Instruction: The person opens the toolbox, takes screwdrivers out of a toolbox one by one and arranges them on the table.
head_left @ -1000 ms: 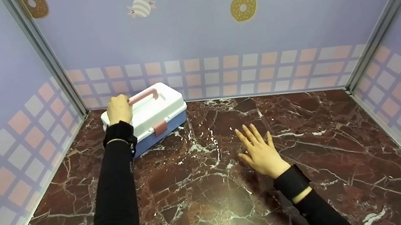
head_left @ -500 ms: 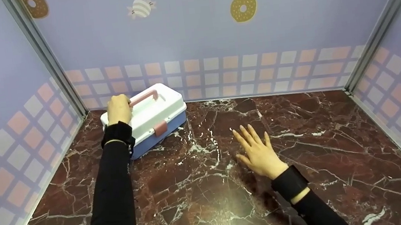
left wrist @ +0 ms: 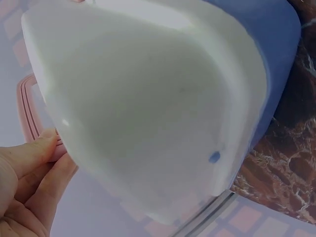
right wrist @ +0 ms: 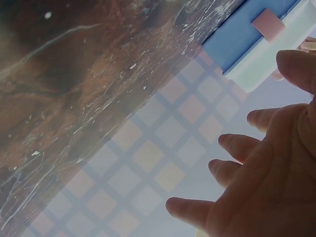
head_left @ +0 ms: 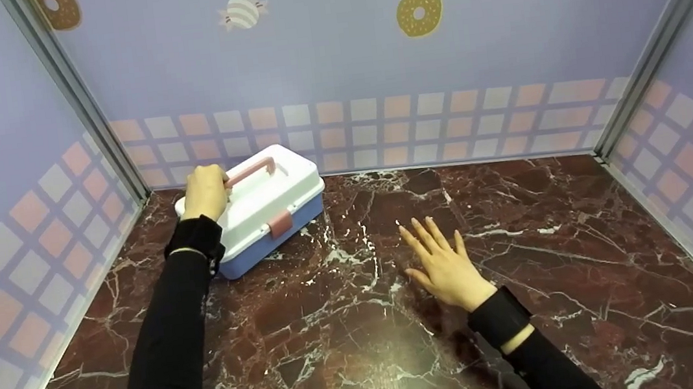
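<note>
A storage box with a white lid [head_left: 255,195], a blue base [head_left: 255,254] and a pink front latch [head_left: 280,224] stands at the back left of the marble surface. Its pink handle [head_left: 250,171] is raised above the lid. My left hand [head_left: 206,191] grips the near-left end of that handle; in the left wrist view the thumb and fingers [left wrist: 47,190] curl round it. To the right, my right hand [head_left: 450,273] is held palm down over the surface, fingers spread and straight, holding nothing. The right wrist view shows its palm [right wrist: 269,182] from below.
Dark red marble [head_left: 363,336] with white veins forms the work surface. A lilac back wall [head_left: 329,46] with a printed checker band closes it off behind, and side panels stand left and right. The box sits close to the back wall.
The left forearm has swung left while the hand keeps its grip on the handle. The box's near end shows slightly more, and the right hand has drifted slightly left.
</note>
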A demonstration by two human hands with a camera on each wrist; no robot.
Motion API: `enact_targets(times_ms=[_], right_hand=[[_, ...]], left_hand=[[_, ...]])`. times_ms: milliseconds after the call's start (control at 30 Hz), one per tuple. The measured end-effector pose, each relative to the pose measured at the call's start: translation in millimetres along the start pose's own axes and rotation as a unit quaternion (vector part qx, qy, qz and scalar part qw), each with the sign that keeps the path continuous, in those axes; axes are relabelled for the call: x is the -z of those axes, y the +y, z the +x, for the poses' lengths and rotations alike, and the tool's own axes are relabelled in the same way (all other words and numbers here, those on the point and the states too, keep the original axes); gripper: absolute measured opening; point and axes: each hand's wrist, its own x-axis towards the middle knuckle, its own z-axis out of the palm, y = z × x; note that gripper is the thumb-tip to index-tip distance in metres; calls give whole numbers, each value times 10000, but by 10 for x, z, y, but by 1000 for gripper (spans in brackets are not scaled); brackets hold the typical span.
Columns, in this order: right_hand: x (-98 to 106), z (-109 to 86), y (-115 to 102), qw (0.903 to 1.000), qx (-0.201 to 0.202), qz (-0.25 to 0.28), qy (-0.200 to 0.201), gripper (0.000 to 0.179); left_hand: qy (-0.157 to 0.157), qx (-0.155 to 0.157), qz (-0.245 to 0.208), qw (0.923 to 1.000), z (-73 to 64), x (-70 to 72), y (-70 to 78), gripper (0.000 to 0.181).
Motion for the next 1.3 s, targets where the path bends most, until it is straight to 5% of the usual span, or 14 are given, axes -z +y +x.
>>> enact_targets(times_ms=[667,1300], right_hand=[[-9,102,-19,9980,82,516,-348,71],[-20,191,171,9845,202,1713,-313,80]], left_hand=[[-440,-486,-130,9978,-143,-9,218,10],[-984,-982,-539,9888,-227,-152,746,10]])
